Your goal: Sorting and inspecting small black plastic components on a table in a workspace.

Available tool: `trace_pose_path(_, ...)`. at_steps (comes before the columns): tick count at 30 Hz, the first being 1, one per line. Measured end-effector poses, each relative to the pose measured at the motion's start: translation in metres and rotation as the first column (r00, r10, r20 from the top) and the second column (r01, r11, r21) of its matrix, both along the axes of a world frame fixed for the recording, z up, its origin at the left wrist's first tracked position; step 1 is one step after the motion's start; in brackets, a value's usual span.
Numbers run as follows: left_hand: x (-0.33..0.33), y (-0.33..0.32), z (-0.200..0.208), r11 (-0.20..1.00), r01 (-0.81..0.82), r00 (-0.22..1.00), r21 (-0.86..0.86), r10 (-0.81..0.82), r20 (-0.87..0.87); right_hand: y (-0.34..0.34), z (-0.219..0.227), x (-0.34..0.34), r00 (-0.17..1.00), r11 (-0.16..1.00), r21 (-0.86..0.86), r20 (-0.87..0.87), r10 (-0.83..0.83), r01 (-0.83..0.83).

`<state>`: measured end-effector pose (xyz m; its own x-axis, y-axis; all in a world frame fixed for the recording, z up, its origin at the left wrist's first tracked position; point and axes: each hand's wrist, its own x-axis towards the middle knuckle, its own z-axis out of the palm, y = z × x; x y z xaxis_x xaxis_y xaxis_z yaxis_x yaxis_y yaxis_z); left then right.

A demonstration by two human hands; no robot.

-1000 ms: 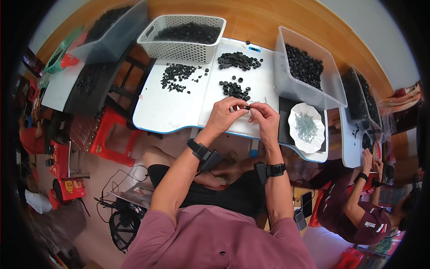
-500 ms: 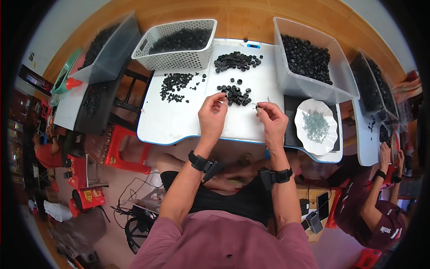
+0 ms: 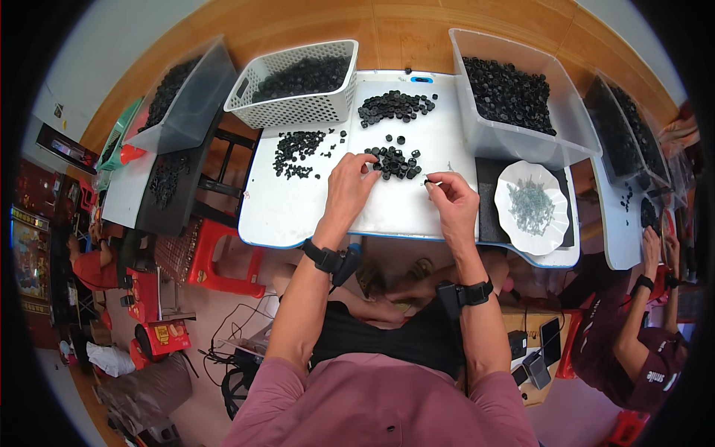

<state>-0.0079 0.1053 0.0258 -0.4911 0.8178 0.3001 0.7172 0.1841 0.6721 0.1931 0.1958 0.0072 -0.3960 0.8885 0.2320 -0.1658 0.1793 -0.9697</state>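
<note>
My left hand [image 3: 350, 185] reaches over the white table [image 3: 290, 216] with its fingertips at the near edge of a small pile of black round parts [image 3: 393, 160]. Whether it grips one I cannot tell. My right hand [image 3: 450, 200] is to the right of that pile, pinching a small black part [image 3: 427, 181] between thumb and fingers. Two more heaps of black parts lie farther out: one at the left [image 3: 298, 153], one at the back [image 3: 395, 106].
A white slotted basket [image 3: 294, 83] and a clear bin [image 3: 510, 97] hold more black parts. A white plate [image 3: 530, 207] with small green-grey pieces sits to the right. Another person's hands [image 3: 655, 246] work at the far right. A red stool [image 3: 216, 257] stands below the table.
My hands were together in front of the pile; they have separated. The left has moved to the pile, the right holds a part out to the right. The camera has tilted closer to the table.
</note>
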Motion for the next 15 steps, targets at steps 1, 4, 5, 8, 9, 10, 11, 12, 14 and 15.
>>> trace_pose_path(1, 0.000, 0.001, 0.002, 1.000, 0.001, 1.000, -0.014, -0.001, 0.006, 0.000, 0.000, 0.000, 1.000, 1.000, 0.001, 0.001, -0.001, 0.001)
trace_pose_path(4, 0.002, -0.001, 0.003, 1.000, 0.009, 1.000, -0.010, -0.009, 0.007, 0.000, 0.000, 0.001, 1.000, 1.000, 0.022, 0.024, -0.009, 0.008)
trace_pose_path(5, 0.002, -0.002, 0.002, 1.000, 0.014, 1.000, 0.007, -0.014, 0.000, 0.000, -0.001, 0.000, 1.000, 1.000, 0.016, 0.010, -0.007, 0.007)
trace_pose_path(8, 0.006, -0.008, 0.001, 0.999, -0.035, 0.999, 0.002, 0.035, 0.040, -0.002, 0.002, -0.001, 1.000, 1.000, 0.026, 0.014, 0.001, -0.002)
trace_pose_path(9, 0.004, -0.008, 0.000, 0.999, -0.036, 0.999, 0.001, 0.036, 0.041, -0.002, 0.003, -0.001, 0.999, 0.999, 0.041, 0.031, 0.007, -0.009)
trace_pose_path(10, 0.001, -0.006, -0.002, 1.000, -0.011, 1.000, 0.011, 0.011, 0.003, -0.002, 0.002, -0.001, 0.999, 0.999, 0.042, 0.036, 0.009, -0.010)
trace_pose_path(11, -0.001, -0.007, -0.004, 1.000, 0.014, 0.999, 0.020, -0.013, -0.036, -0.002, 0.001, -0.001, 0.999, 0.999, 0.048, 0.039, 0.005, -0.006)
trace_pose_path(12, -0.001, -0.008, -0.007, 1.000, 0.012, 0.999, 0.020, -0.012, -0.032, -0.002, -0.001, -0.001, 0.999, 0.999, 0.054, 0.042, 0.000, -0.002)
trace_pose_path(14, 0.001, -0.006, -0.002, 0.999, 0.039, 0.995, 0.026, -0.036, -0.093, 0.000, -0.004, 0.002, 1.000, 0.999, 0.049, 0.031, 0.001, -0.002)
trace_pose_path(15, 0.005, -0.007, -0.001, 0.999, 0.043, 0.995, 0.025, -0.040, -0.091, 0.001, -0.005, 0.003, 1.000, 0.999, 0.044, 0.021, 0.003, -0.004)
